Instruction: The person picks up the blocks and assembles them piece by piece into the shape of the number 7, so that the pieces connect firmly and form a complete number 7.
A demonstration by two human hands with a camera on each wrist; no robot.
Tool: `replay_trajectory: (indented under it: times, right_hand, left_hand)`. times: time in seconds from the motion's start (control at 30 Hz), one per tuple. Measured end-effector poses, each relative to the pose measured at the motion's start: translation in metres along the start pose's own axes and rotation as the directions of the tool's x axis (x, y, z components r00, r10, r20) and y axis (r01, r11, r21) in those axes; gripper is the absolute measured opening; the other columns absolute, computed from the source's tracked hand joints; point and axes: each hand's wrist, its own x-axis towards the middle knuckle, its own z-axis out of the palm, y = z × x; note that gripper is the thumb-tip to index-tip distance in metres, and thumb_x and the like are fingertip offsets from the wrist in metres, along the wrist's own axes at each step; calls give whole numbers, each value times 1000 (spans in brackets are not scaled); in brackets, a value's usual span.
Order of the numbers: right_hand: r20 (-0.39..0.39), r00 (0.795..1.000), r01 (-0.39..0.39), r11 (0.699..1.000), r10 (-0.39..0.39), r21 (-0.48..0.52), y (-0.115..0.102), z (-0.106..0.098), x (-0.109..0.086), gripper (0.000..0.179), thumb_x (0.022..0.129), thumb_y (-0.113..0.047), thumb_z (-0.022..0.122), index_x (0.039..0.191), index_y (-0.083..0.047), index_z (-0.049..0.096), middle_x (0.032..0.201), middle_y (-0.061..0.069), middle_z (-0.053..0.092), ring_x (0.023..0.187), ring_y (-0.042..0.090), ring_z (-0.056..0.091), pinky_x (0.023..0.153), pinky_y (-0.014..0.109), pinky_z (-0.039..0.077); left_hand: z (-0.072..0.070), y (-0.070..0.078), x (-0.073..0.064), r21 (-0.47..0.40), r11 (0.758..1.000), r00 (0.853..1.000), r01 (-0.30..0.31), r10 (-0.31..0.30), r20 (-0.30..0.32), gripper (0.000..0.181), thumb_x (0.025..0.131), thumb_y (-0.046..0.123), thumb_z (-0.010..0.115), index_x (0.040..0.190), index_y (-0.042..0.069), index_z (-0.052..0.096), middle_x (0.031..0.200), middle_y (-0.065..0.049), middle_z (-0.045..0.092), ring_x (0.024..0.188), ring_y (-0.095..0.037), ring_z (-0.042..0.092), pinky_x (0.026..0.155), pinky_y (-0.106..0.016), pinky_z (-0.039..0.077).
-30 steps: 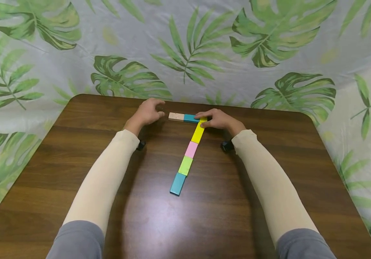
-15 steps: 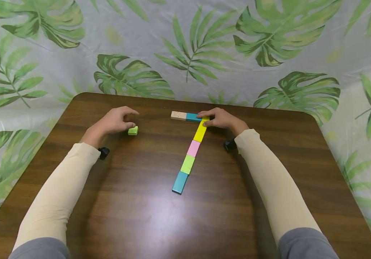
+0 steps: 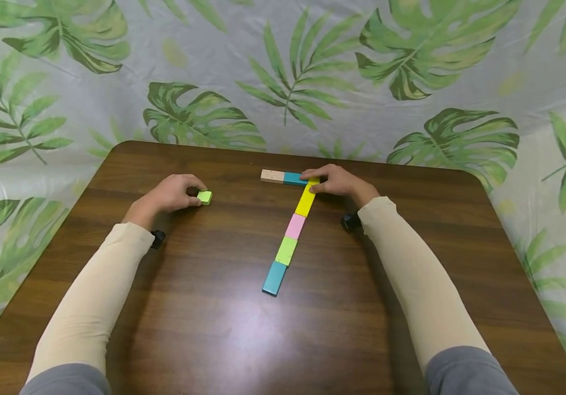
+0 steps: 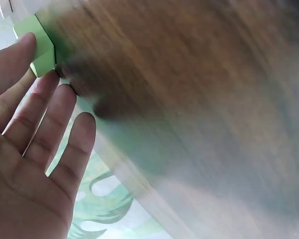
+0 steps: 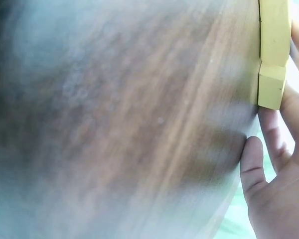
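On the left of the table, my left hand (image 3: 169, 195) pinches a small light-green block (image 3: 205, 197) between thumb and fingertips. The left wrist view shows the thumb on one side of that green block (image 4: 37, 47), the other fingers spread out. My right hand (image 3: 339, 181) pinches a short yellow block (image 3: 314, 180) at the corner where two rows of blocks meet. A longer yellow block (image 3: 305, 201) adjoins it on the near side. From there a pink block (image 3: 295, 226), a green block (image 3: 286, 250) and a teal block (image 3: 274, 278) run end to end toward me.
From the corner a blue block (image 3: 295, 178) and a speckled natural-wood block (image 3: 272, 176) extend leftward near the far edge. The dark wooden table (image 3: 362, 307) has rounded far corners. Behind it hangs a leaf-print cloth (image 3: 307, 71).
My left hand has moved left, away from the wood block, and its thumb and fingers have closed on the separate green block. My right hand stays at the corner.
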Motion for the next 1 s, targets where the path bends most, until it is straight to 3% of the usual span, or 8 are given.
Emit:
replay_trajectory:
  times: [0.3, 0.6, 1.0]
  right_hand:
    - [6, 1000, -18, 1000, 18, 7, 1, -1, 0, 46, 95, -19, 65, 140, -18, 58, 155, 7, 46, 150, 29, 33, 119, 52, 30]
    - [9, 1000, -23, 1000, 23, 18, 0, -1, 0, 46, 95, -20, 65, 140, -18, 58, 155, 8, 46, 150, 31, 33, 119, 53, 30]
    - [6, 1000, -28, 1000, 28, 3, 0, -1, 1, 46, 95, -21, 65, 140, -20, 58, 155, 5, 47, 150, 29, 33, 119, 52, 31]
  left_hand:
    - [3, 2, -2, 30, 999, 998, 34, -33, -44, 38, 94, 18, 67, 130, 7, 65, 138, -18, 58, 126, -42, 53, 105, -61, 38]
    - [4, 0, -5, 16, 1000, 999, 17, -16, -45, 39, 95, 18, 65, 132, 8, 64, 135, -17, 59, 122, -40, 55, 100, -57, 43]
    - [2, 1, 5, 17, 1000, 998, 1, 0, -55, 41, 94, 17, 67, 134, 7, 63, 137, -18, 59, 126, -40, 54, 103, -56, 43]
